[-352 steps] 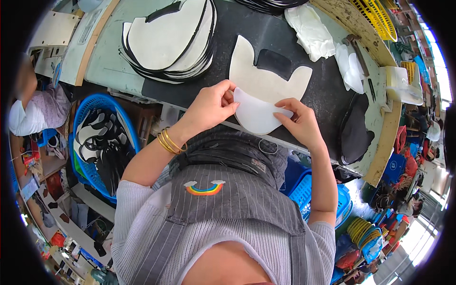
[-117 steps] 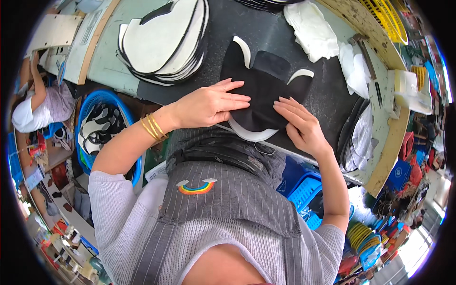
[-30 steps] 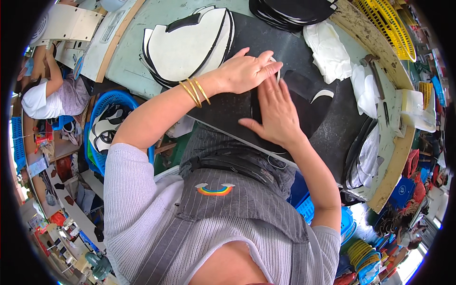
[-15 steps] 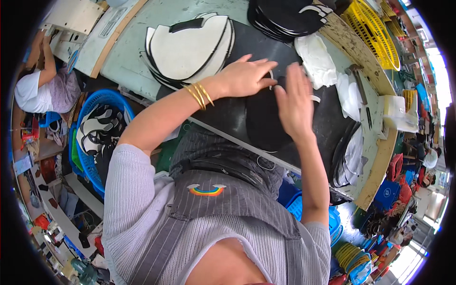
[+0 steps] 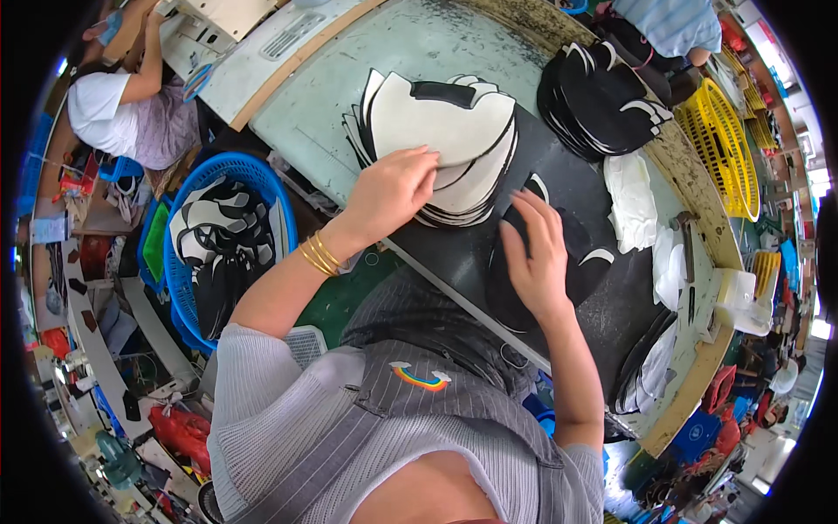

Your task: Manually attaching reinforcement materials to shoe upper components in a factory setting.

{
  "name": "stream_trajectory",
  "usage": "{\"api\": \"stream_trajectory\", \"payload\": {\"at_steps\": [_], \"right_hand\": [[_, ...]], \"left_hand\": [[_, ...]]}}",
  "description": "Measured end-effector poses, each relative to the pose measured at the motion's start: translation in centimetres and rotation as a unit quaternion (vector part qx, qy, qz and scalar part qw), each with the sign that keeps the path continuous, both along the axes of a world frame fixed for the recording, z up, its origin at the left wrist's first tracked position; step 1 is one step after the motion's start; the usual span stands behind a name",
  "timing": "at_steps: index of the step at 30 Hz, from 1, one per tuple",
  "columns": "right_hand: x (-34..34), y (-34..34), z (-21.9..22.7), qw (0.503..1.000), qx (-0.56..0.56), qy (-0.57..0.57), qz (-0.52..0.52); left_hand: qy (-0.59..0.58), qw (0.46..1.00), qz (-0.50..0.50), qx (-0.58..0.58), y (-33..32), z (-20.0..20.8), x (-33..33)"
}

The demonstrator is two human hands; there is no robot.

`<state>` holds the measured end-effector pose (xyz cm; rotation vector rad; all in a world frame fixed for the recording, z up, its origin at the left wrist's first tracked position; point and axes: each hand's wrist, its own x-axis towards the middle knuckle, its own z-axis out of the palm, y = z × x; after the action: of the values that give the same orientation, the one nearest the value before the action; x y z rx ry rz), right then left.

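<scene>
My left hand point(image 5: 397, 190) pinches the near edge of the top white panel point(image 5: 436, 122), a rounded fabric or foam piece with black trim. That edge is raised a little from the stack of white panels point(image 5: 463, 196) under it. My right hand point(image 5: 539, 258) rests over a black panel point(image 5: 506, 293) with white curved tips, lying on the dark board point(image 5: 602, 301). Its thumb and fingers are apart, and it grips nothing I can see. Beyond it, a pile of black panels with white tips point(image 5: 594, 105) sits at the far right of the table.
Crumpled white sheets point(image 5: 630, 205) and more dark, shiny pieces point(image 5: 644, 362) lie along the right side. A wooden edge point(image 5: 720, 253) bounds the table. A blue basket point(image 5: 231, 162) of black-and-white pieces stands at left. Another person point(image 5: 122, 105) works far left; a yellow basket point(image 5: 720, 140) stands far right.
My left hand has moved from the black panel to the white stack and taken hold of the top panel's edge. My right hand remains at the black panel. The whole view has shifted.
</scene>
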<state>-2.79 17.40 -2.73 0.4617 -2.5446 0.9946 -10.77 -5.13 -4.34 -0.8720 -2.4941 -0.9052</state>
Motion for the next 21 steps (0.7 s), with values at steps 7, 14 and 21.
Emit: {"api": "stream_trajectory", "payload": {"at_steps": [7, 14, 21], "right_hand": [[-6.0, -4.3, -2.4, 0.992, 0.114, 0.011, 0.053], [-2.9, 2.4, 2.9, 0.689, -0.665, -0.211, 0.197], [-7.2, -2.8, 5.8, 0.823, -0.502, -0.209, 0.168]], "left_hand": [[0.167, 0.956, 0.013, 0.241, 2.9, 8.4, -2.4], [0.177, 0.959, -0.147, 0.168, 9.6, 5.9, -1.8], [-0.074, 0.897, 0.071, 0.429, 5.5, 12.7, -1.9]]}}
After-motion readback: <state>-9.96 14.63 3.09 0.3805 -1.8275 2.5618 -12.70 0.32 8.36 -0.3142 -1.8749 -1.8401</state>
